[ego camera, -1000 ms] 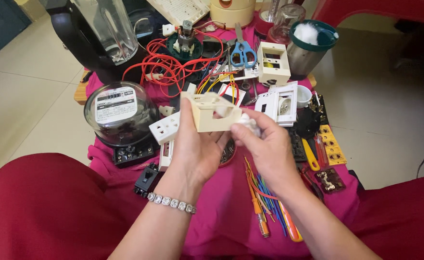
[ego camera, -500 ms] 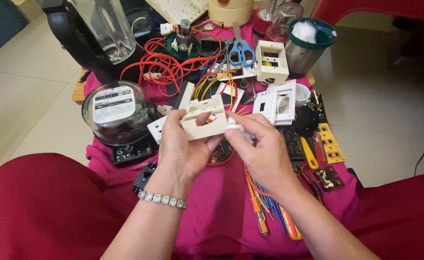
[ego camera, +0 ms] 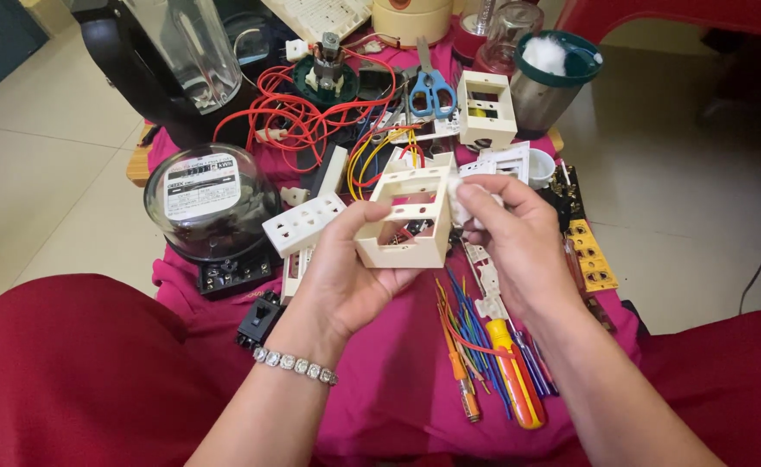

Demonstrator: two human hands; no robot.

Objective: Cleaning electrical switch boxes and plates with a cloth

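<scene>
Low table point(ego camera: 141, 166) w/ magenta cloth point(ego camera: 398, 380) over it. On cloth: glass-domed meter point(ego camera: 203, 199) left, red wire tangle point(ego camera: 298, 112) + blue scissors point(ego camera: 432, 86) at back, cream box point(ego camera: 487, 108), coloured wires point(ego camera: 471, 333) & orange screwdriver point(ego camera: 515, 380) front, yellow strip point(ego camera: 592, 255) right.

Left hand point(ego camera: 346, 277) gripping cream switch box point(ego camera: 404, 216), right hand point(ego camera: 519, 242) pressing white wad point(ego camera: 461, 197) against it
</scene>
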